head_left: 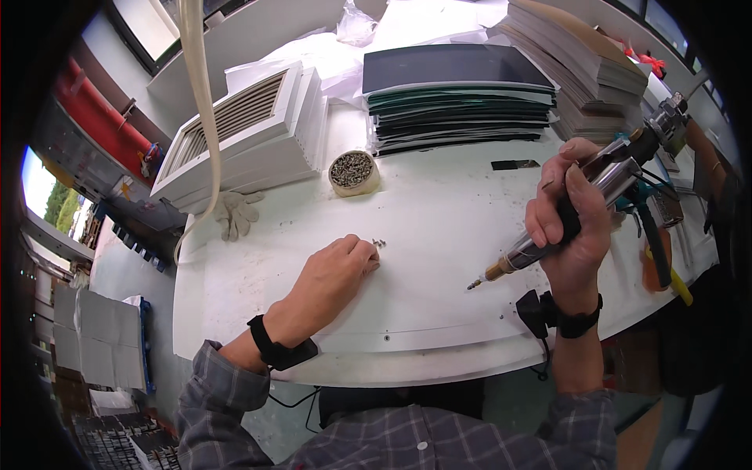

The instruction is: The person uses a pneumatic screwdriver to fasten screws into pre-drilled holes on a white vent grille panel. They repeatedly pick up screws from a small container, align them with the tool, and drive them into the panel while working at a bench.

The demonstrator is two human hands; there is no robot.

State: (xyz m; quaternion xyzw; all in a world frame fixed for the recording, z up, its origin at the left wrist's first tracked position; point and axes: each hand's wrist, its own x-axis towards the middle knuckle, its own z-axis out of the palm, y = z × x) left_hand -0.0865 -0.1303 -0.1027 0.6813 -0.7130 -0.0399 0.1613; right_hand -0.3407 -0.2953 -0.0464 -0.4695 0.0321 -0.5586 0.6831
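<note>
My right hand (572, 211) grips a silver-and-black power screwdriver (540, 244), tilted so that its brass-collared bit points down and left over the white table. The bit's tip hangs a little above the surface. My left hand (333, 274) rests on the tabletop with fingers curled together; what they hold, if anything, is hidden. Right by its fingertips lie a few small screws (379, 244). Behind them stands a round tub (334, 186) filled with more screws. Near the front edge, a small dark screw or hole (386, 338) shows in a white sheet or panel (439, 333).
White louvred grilles (235, 117) are stacked at the back left, with a pale glove (236, 213) before them. Dark-covered sheets (462, 70) form a back pile, beside tall stacked boards (580, 47). A pale hose (205, 102) hangs at left; pliers-like tools (654, 235) lie right.
</note>
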